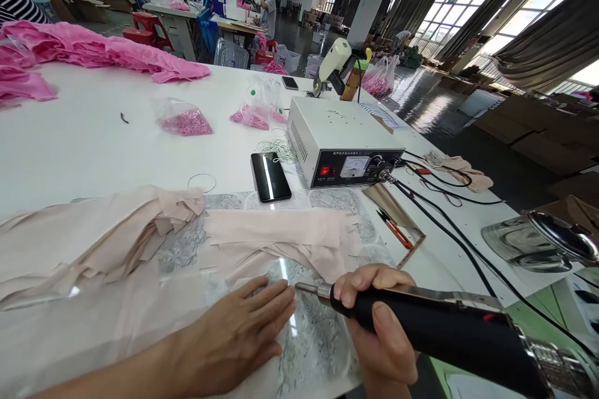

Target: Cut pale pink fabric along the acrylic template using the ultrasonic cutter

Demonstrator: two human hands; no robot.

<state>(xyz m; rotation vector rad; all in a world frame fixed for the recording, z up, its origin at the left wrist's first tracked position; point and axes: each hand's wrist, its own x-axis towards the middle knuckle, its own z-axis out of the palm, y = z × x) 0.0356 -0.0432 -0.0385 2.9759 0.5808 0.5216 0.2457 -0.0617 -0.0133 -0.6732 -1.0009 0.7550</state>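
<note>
My left hand (pixel 238 330) lies flat, fingers stretched out, on pale pink fabric over a grey marbled mat (pixel 318 336). My right hand (pixel 381 324) is wrapped round a black handheld ultrasonic welding tool (pixel 435 321). The tool's narrow metal tip points left and ends close to my left fingertips; whether it touches the mat I cannot tell. Beyond my hands lies a stack of pale pink fabric strips (pixel 276 227). To the left spreads a larger pile of the same fabric (pixel 107 230), with a sheer, pale layer (pixel 116 318) nearer me.
A white control box (pixel 346 124) sits behind the strips, black cables (pixel 449 243) running right. Around it are a black phone (pixel 270 177), orange-handled snips (pixel 395 229), bags of pink pieces (pixel 185 120) and a glass jar (pixel 524 240). A person (pixel 267 6) sits at a distant sewing machine.
</note>
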